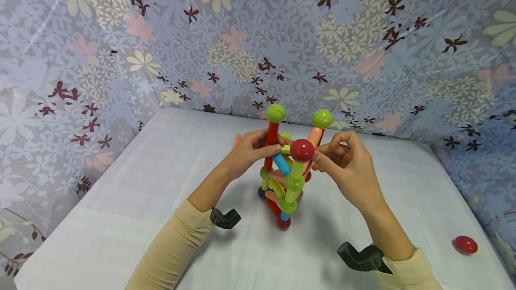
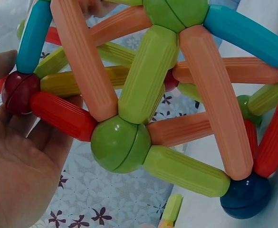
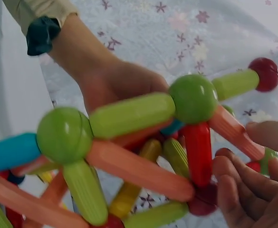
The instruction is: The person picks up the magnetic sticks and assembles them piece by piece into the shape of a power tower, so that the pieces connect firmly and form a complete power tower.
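Note:
A tall structure of coloured rods and balls stands on the white cloth, with a green ball at its upper left and a red ball at the front. My left hand grips its upper left side, thumb across by the red rod. At the right side, my right hand has thumb and fingertips at the orange rod. In the left wrist view my left hand lies by a dark red ball. The right wrist view shows my right hand around an orange rod.
A red piece lies on the white cloth at the far right. An orange rod end shows behind my left hand. Flower-patterned fabric rises behind and at both sides. Dark devices sit on both wrists.

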`<move>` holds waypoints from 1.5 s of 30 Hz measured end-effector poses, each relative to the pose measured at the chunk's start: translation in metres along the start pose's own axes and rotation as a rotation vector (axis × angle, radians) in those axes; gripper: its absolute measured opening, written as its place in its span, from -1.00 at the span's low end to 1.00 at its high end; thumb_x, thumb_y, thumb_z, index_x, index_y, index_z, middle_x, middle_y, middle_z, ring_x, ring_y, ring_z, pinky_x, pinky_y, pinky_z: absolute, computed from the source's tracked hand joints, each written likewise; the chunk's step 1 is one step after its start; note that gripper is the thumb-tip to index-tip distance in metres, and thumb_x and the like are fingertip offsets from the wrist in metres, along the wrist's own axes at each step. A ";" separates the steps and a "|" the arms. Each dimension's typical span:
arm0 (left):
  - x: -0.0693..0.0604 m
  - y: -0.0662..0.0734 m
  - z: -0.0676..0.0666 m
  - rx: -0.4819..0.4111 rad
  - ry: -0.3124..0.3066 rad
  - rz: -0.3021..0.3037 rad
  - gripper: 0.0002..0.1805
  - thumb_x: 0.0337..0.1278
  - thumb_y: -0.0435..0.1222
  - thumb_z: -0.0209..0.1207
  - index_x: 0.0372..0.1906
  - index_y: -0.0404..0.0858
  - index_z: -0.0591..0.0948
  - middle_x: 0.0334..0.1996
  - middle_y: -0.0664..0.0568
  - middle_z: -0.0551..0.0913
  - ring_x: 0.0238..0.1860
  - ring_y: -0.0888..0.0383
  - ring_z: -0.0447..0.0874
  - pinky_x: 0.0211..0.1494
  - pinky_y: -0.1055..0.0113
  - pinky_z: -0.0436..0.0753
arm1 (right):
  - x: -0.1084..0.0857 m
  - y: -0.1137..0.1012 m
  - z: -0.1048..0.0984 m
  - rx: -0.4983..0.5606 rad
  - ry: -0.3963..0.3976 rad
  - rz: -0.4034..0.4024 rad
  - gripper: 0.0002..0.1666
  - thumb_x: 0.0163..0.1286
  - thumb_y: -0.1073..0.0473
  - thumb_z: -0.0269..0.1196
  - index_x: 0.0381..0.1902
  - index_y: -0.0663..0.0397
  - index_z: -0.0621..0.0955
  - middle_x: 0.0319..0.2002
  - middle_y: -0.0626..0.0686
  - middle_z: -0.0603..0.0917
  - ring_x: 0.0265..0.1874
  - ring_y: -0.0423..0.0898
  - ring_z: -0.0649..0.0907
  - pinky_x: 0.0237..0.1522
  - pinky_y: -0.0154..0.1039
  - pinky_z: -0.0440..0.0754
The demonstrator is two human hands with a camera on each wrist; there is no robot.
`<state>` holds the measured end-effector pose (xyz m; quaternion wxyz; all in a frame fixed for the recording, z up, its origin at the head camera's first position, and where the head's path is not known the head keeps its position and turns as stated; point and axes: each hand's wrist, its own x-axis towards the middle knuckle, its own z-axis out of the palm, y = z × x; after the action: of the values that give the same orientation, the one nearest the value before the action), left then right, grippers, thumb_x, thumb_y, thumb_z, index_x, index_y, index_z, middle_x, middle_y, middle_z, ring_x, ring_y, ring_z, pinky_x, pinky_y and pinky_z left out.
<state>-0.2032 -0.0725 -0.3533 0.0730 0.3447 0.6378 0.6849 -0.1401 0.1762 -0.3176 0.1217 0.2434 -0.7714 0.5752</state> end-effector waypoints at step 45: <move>-0.006 0.000 -0.031 0.490 -0.007 -0.140 -0.63 0.22 -0.35 0.16 0.13 -0.25 0.53 0.03 -0.05 0.59 -0.03 0.06 0.60 -0.09 0.15 0.63 | 0.006 0.032 -0.020 -0.486 -0.503 -0.029 -0.76 0.24 -0.15 0.34 -0.25 -0.22 0.63 -0.43 -0.32 0.64 -0.46 -0.26 0.60 -0.44 -0.28 0.58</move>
<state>-0.2162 -0.1017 -0.3546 0.0368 0.3094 0.8068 0.5019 -0.1632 0.2010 -0.3351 -0.0098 0.3523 -0.8881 0.2952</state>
